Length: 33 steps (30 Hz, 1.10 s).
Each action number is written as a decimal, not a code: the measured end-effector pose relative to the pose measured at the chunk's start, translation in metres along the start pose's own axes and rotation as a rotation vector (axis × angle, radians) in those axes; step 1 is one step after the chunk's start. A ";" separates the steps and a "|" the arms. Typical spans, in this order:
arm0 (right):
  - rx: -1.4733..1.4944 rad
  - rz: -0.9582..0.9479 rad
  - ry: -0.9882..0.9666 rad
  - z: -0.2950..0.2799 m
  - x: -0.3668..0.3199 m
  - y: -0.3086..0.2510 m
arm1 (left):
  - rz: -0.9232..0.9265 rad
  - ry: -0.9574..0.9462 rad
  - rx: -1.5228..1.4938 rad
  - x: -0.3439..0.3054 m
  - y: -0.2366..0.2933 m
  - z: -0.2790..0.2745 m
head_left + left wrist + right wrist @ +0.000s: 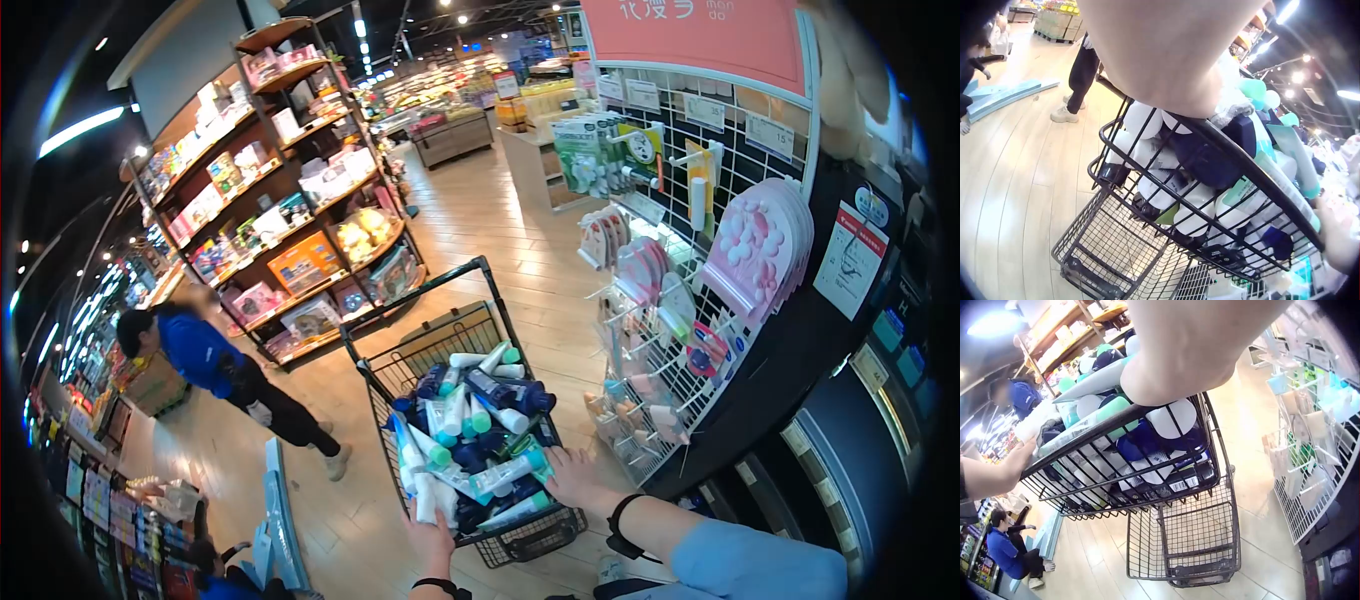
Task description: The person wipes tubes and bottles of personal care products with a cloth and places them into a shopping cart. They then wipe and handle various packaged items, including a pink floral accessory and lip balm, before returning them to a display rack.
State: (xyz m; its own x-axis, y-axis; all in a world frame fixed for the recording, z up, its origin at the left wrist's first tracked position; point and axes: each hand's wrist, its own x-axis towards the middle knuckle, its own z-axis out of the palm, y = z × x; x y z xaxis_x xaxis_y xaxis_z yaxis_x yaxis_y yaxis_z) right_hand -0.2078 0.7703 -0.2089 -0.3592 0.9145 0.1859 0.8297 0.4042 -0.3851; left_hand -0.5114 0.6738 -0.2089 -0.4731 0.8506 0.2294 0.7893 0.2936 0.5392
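Observation:
A black wire shopping cart (352, 350) stands before me, its upper basket heaped with white, green-capped tubes (508, 472) and dark blue bottles (530, 398). My left hand (430, 535) rests at the near left corner of the rim, fingers extended beside a white, soft-looking item (432, 494). At the near right corner, my right hand (580, 478) lies with fingers spread over the rim, next to the tubes. The right wrist view shows the left hand (1015, 464) along the rim; its own hand's fingers are hidden behind the wrist.
A wire rack (650, 440) of hanging beauty tools stands close on the right. Shelving (300, 200) with boxed goods is ahead left. A person in blue (200, 350) stands left; another person (1010, 550) sits low by pale blue panels (275, 510). Wooden flooring runs ahead.

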 end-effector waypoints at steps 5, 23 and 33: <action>-0.090 0.026 0.003 0.003 0.040 0.008 | -0.054 -0.015 0.035 0.051 0.005 0.023; -0.022 0.201 -0.044 0.030 0.148 -0.010 | 0.325 -0.511 0.374 0.228 -0.008 0.039; 0.291 0.132 0.059 0.005 0.120 0.006 | 0.257 -0.434 -0.047 0.259 0.059 0.011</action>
State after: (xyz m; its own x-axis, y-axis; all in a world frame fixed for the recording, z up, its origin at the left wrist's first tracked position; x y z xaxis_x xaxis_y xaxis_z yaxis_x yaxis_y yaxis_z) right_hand -0.2484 0.8827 -0.1930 -0.2241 0.9604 0.1658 0.7074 0.2773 -0.6502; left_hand -0.5833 0.9164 -0.1271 -0.0518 0.9986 0.0070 0.8356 0.0395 0.5480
